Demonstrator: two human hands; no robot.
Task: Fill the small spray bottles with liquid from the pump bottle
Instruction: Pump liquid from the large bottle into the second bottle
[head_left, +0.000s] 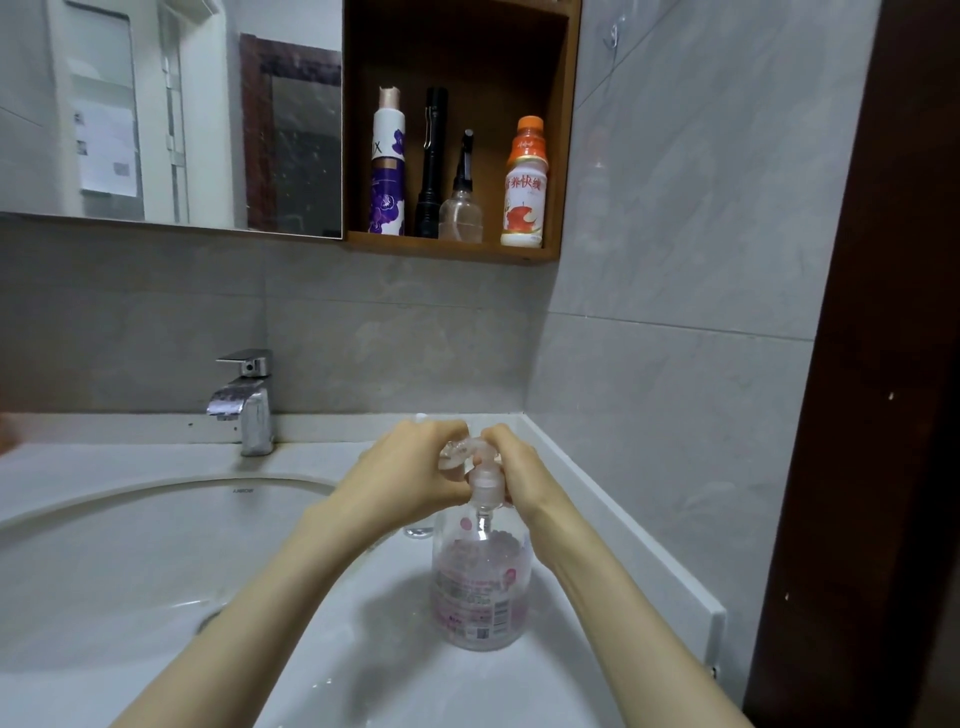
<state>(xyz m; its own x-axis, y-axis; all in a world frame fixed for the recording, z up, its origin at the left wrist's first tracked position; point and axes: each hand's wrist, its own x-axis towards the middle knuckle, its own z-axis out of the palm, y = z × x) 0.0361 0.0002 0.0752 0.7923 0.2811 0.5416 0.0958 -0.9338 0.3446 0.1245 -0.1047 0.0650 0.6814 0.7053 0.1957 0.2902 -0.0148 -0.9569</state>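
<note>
Now your left hand (410, 470) pinches a small clear bottle (451, 456) at the spout of the pump bottle (480, 587) on the worktop (566, 654); your right hand (514, 467) curls round its pump head (479, 444).

Grey tiled wall (675, 234), a mirror (156, 104) beside a wooden shelf (452, 248), white counter (130, 457) with chrome tap (249, 405) below

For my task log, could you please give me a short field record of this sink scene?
pump bottle: upright on the counter, right of the basin
left hand: holds a small clear bottle at the pump head
right hand: grips the pump head
faucet: no water seen running
shelf: four upright items, one an orange-capped drink bottle
</note>
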